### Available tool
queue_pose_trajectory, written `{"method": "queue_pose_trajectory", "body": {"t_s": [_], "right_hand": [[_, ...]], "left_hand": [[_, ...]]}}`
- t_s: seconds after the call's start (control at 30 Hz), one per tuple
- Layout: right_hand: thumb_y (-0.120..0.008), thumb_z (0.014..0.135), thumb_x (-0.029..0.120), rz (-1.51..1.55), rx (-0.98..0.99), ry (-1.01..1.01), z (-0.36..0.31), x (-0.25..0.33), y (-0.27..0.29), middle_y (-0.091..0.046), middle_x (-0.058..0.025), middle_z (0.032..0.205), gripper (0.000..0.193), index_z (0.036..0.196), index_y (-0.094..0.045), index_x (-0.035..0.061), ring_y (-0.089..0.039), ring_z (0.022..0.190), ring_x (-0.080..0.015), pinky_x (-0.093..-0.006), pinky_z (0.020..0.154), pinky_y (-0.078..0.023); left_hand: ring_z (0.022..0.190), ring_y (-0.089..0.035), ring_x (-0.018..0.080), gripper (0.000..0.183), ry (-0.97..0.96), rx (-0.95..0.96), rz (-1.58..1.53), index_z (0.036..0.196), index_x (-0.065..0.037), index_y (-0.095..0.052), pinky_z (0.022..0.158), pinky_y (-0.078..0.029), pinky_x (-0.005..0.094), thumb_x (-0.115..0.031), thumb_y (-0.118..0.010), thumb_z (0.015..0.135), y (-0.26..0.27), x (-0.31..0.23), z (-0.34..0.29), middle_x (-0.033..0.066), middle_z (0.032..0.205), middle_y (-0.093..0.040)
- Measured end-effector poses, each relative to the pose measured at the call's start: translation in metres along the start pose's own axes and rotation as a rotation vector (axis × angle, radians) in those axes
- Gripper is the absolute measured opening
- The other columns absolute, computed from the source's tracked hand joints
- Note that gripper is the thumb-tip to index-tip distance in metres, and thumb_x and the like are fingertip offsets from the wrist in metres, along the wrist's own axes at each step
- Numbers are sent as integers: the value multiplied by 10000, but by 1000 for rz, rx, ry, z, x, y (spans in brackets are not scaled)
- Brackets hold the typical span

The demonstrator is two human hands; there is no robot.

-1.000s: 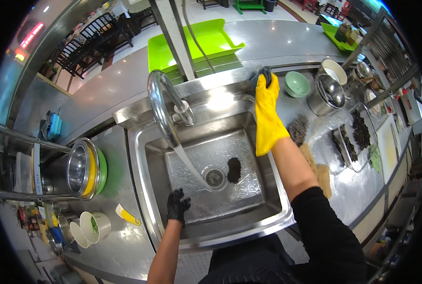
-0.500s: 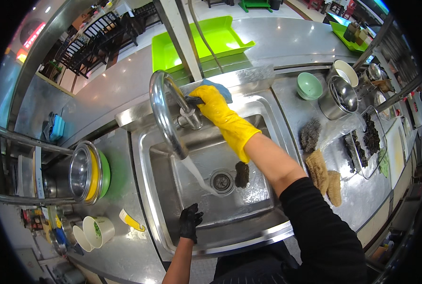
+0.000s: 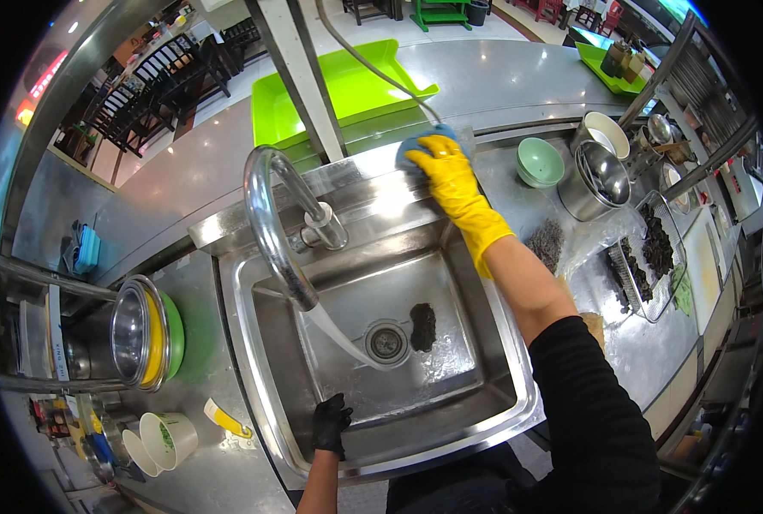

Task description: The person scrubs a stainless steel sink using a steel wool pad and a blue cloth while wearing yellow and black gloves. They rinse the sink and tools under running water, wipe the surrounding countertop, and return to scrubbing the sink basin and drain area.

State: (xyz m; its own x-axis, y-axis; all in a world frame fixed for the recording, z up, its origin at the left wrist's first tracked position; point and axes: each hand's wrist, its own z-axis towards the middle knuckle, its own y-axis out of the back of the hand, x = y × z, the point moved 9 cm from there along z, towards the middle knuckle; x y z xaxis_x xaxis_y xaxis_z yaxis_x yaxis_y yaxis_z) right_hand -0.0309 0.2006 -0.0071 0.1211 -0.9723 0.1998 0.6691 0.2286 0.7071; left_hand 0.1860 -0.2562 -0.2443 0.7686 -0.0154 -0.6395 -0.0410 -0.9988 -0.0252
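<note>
My right hand (image 3: 450,178), in a long yellow rubber glove, grips a blue cloth (image 3: 414,152) against the raised steel ledge at the sink's back right corner. My left hand (image 3: 331,426), in a black glove, hovers over the sink's front left part with its fingers loosely bent and nothing visible in them. The curved chrome faucet (image 3: 266,223) pours a stream of water (image 3: 337,336) into the steel sink (image 3: 510,390). Beside the drain (image 3: 386,343) lies a dark brown clump (image 3: 422,327), whose kind I cannot make out.
Right of the sink are a green bowl (image 3: 540,161), a steel pot (image 3: 601,180), a steel wool scrubber (image 3: 546,244) and a wire basket (image 3: 647,257) with dark pieces. On the left stand nested bowls (image 3: 147,334), white tubs (image 3: 169,443) and a yellow-handled tool (image 3: 227,418). A green tray (image 3: 373,73) lies behind.
My right hand has moved the blue cloth rightward along the back ledge, away from the faucet. My left hand's fingers look more bent. The whole view has shifted slightly.
</note>
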Motion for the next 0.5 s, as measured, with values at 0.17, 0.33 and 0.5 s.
{"method": "queue_pose_trajectory", "body": {"t_s": [0.17, 0.33, 0.5], "right_hand": [[-569, 736, 29, -106, -172, -181, -22, -48, 17, -546, -144, 1159, 367, 1083, -620, 139, -483, 1084, -348, -418, 947, -401], [-633, 633, -28, 464, -596, -779, -73, -125, -1, -529, -194, 1139, 548, 1159, -571, 114, -487, 1045, -376, -437, 925, -387], [-609, 635, -32, -16, -393, -665, -64, -41, -25, -511, -193, 1149, 543, 1154, -580, 126, -445, 1083, -387, -434, 979, -328]], "left_hand": [[727, -633, 170, 325, 57, -82, 15, 1099, -46, -584, 573, -495, 259, -256, -597, 851, 31, 17, -9, 65, 964, -616], [768, -627, 194, 289, 16, -55, -23, 1104, -56, -574, 569, -470, 259, -236, -575, 879, 42, 28, -6, 64, 973, -613], [752, -625, 178, 274, -19, -3, 7, 1074, -54, -597, 566, -462, 247, -235, -594, 869, 29, 14, -7, 59, 963, -617]]}}
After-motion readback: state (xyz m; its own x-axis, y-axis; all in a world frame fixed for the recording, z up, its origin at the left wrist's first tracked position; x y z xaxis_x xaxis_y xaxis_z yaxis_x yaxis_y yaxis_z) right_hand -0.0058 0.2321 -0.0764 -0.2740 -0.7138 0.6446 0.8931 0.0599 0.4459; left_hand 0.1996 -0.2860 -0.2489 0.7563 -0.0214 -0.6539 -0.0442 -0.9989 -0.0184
